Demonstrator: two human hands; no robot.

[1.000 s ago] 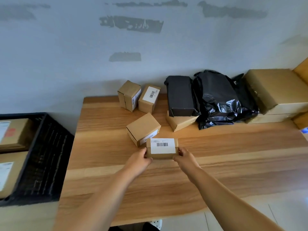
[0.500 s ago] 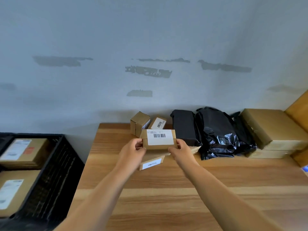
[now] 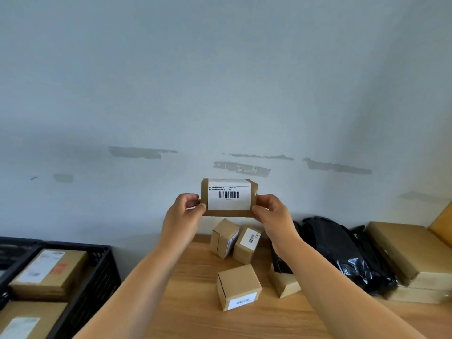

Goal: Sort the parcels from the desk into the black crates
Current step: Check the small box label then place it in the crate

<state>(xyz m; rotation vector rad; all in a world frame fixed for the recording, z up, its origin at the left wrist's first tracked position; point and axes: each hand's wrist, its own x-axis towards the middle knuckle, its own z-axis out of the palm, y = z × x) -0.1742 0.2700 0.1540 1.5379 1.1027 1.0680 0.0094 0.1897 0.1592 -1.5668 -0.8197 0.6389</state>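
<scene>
A small brown cardboard parcel with a white barcode label faces me, held up in the air in front of the wall, well above the wooden desk. My left hand pinches its left end and my right hand pinches its right end. A black crate stands at the lower left beside the desk, with two labelled brown parcels inside.
On the desk lie three small brown boxes, a black box partly hidden by my right arm, a black plastic bag and large flat brown parcels at the right. A second crate edge shows at far left.
Both hands lifted the labelled parcel off the desk and raised it up toward eye level. The view tilted upward, showing more wall.
</scene>
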